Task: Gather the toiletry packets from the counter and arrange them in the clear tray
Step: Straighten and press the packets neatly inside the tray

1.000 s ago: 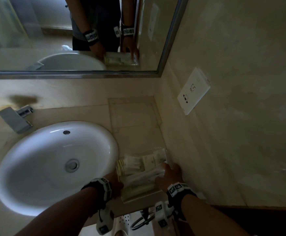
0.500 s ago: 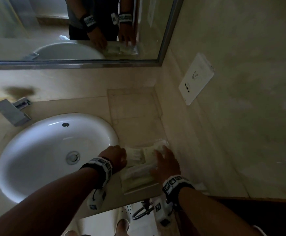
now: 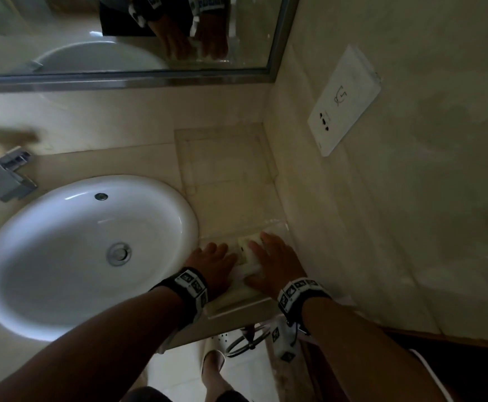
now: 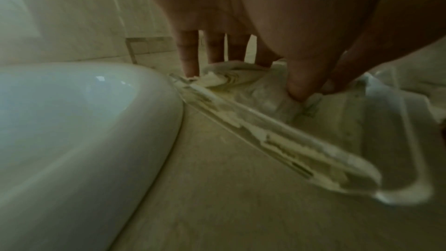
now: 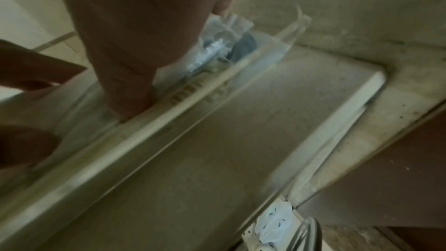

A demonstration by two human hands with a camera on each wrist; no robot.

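Observation:
The clear tray (image 3: 238, 306) sits on the counter between the sink and the right wall, with several pale toiletry packets (image 3: 248, 253) piled in it. My left hand (image 3: 216, 256) lies over the tray's left half, fingers (image 4: 189, 58) straight and pressing the packets (image 4: 241, 79) down, thumb on a crinkled one. My right hand (image 3: 270, 258) lies flat over the right half, covering most of the pile. In the right wrist view a finger presses beside a clear toothbrush packet (image 5: 213, 49) inside the tray wall (image 5: 193, 100).
The white sink (image 3: 86, 250) nearly touches the tray's left side, with the faucet (image 3: 3, 175) behind it. The wall with a socket plate (image 3: 343, 103) runs close on the right. A faint rectangular outline (image 3: 222, 169) lies behind the tray. The counter edge (image 3: 196, 329) is just below my wrists.
Both hands have slid forward from the tray's near end onto the packets, now covering most of the pile. The view has dipped lower toward the counter.

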